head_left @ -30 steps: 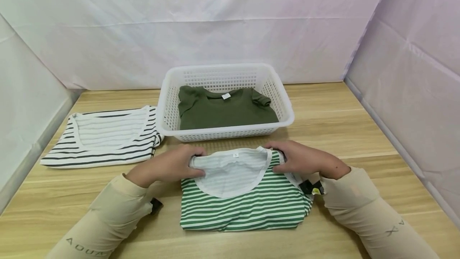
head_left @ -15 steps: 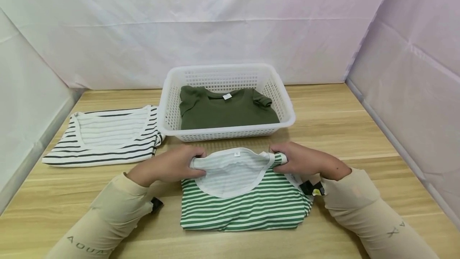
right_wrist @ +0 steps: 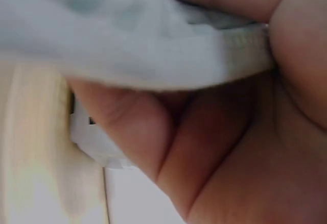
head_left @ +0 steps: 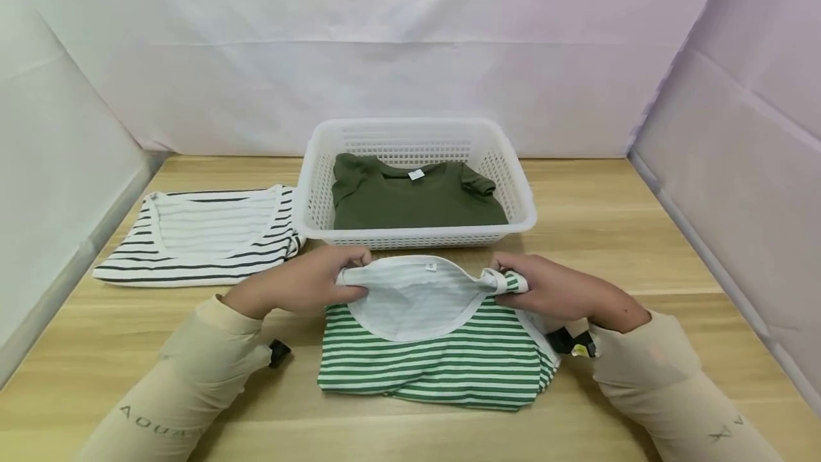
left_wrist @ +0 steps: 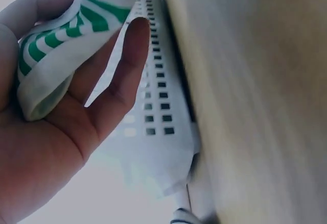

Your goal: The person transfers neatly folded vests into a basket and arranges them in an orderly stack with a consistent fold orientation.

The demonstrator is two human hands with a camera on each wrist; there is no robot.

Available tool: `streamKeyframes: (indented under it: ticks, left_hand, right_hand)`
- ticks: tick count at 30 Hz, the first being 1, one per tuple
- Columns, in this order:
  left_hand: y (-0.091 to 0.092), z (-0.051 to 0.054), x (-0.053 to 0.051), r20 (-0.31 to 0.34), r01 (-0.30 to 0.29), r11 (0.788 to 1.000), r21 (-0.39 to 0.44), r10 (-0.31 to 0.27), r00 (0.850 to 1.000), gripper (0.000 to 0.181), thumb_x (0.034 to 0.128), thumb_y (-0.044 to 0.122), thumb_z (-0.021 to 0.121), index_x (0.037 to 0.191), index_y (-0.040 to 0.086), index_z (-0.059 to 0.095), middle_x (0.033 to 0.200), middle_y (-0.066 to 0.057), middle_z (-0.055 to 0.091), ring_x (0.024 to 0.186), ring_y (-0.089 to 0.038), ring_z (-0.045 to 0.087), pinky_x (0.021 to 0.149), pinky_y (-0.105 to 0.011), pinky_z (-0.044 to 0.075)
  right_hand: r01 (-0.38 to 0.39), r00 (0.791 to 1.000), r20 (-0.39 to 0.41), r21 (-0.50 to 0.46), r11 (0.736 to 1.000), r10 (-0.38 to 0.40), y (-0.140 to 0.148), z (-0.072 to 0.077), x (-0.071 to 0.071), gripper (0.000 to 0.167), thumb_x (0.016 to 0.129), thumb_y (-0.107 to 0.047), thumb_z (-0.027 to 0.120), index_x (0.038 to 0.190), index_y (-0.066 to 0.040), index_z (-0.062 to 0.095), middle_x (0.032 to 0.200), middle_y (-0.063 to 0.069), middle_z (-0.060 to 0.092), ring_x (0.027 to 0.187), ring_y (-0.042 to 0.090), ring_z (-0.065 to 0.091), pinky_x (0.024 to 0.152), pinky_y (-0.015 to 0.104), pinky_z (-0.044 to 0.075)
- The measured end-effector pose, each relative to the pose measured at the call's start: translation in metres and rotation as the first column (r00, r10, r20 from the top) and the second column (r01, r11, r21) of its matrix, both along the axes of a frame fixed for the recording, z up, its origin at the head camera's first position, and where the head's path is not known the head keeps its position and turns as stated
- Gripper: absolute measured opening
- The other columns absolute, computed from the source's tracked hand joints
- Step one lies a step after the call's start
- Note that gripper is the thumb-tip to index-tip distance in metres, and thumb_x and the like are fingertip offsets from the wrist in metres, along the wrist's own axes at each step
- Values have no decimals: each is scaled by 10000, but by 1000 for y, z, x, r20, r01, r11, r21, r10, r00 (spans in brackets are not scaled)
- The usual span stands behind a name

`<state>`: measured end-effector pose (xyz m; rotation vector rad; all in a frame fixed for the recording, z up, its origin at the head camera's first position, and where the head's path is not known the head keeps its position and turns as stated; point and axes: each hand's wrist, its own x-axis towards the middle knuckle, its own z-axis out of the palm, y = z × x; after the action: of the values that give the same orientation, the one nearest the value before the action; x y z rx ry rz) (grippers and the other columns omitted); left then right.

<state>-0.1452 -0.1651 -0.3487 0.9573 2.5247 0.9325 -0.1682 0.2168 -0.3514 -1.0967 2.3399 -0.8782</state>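
Observation:
A green-and-white striped shirt with a wide white neckline lies folded in front of me. My left hand pinches its left shoulder between thumb and fingers; in the left wrist view the striped cloth runs through that hand. At the other shoulder my right hand grips the bunched cloth. Close up in the right wrist view, the white edging is caught between thumb and fingers. The shirt's upper edge is raised, while its lower part looks near the tabletop.
Behind the shirt stands a white perforated basket holding a folded dark green shirt. Left of the basket lies a folded white shirt with black stripes. White sheets hang around the wooden table.
Both hands have tightened on the striped shirt's shoulders, the right hand bunching the cloth. The neckline edge has risen and the right hand has shifted slightly right. The head view has shifted slightly.

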Motion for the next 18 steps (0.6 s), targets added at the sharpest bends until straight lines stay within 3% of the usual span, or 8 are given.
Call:
streamKeyframes:
  ticks: [5,10,14,18]
  left_hand:
    - [-5,9,0,60,-30,997,68,26,998,162,939,180,706,1043,234,595,1076,98,654,1062,-101,592,953,-346,494]
    - [-9,18,3,77,-55,991,120,45,996,156,951,205,695,1084,234,619,1094,87,665,1062,-111,601,952,-310,488]
    - [-13,31,6,53,-96,982,162,88,995,165,949,211,700,1091,228,620,1091,67,675,1040,-123,624,919,-302,501]
    - [-15,49,2,31,-140,969,206,136,990,194,954,191,691,1135,180,622,1078,7,698,965,-143,667,849,-319,545]
  right_hand:
    - [31,999,16,-82,996,-30,3,6,2,198,962,-183,680,1147,-200,611,1010,-46,643,916,73,582,820,247,524]
    - [77,997,-10,-170,982,-80,5,11,6,178,947,-153,694,1123,-178,686,1020,-18,689,911,57,603,818,230,532]
    - [171,979,-78,-203,964,-190,4,23,10,248,940,-142,702,1185,-179,699,1064,-29,705,952,50,617,839,233,533]
    - [286,954,-12,-266,921,-300,-3,46,8,249,960,-127,669,1205,-86,682,1015,77,731,871,116,700,764,307,594]
